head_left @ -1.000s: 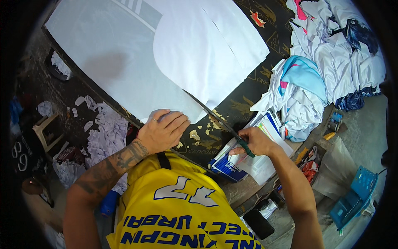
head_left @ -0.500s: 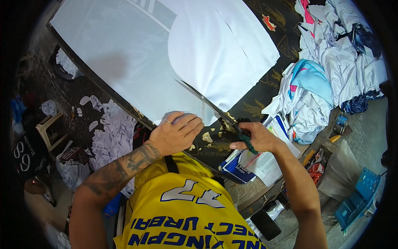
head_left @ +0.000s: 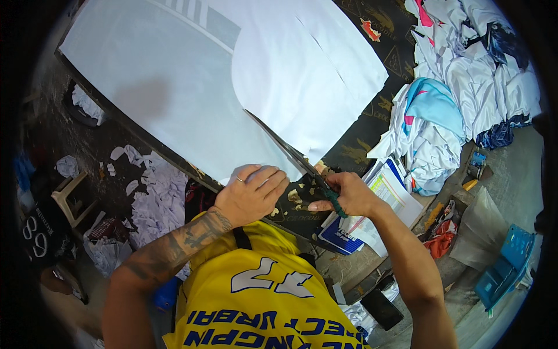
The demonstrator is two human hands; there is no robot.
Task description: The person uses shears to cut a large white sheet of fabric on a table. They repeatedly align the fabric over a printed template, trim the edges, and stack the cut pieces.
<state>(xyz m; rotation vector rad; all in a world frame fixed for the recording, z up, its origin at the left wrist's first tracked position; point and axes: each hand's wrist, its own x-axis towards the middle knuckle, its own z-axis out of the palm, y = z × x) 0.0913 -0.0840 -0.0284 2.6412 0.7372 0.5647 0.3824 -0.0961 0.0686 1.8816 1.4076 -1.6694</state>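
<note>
Worktable (head_left: 356, 138): dark, patterned; near edge runs just in front of the yellow shirt (head_left: 267, 247). L hand (head_left: 251, 195): laid flat nr. that edge, fingers extended and close tog., on the lower end of the grey panel (head_left: 186, 116); no grip visible. R hand (head_left: 353, 196): fingers curled round the green-wrapped handle of the scissors (head_left: 302, 160), thumb set off to one side. Blade gap: can't tell. Scissors pos.: blade along the boundary btwn grey panel and white sheet (head_left: 308, 75). Change vs. 1 sec. ago: blade tip sits farther up that boundary rel. to L hand; judged, the cut is advancing w/ L hand as anchor. Edges: L fingertips are nr. the blade, so clearance there is tight; papers (head_left: 390, 192) and blue book (head_left: 339, 237) lie just beside R hand, limiting its swing. Grey panel reaches the table's L edge: little margin. Farther out, a dark tabletop strip shows btwn white sheet and fabric heap (head_left: 485, 96), giving some room on the R.
</note>
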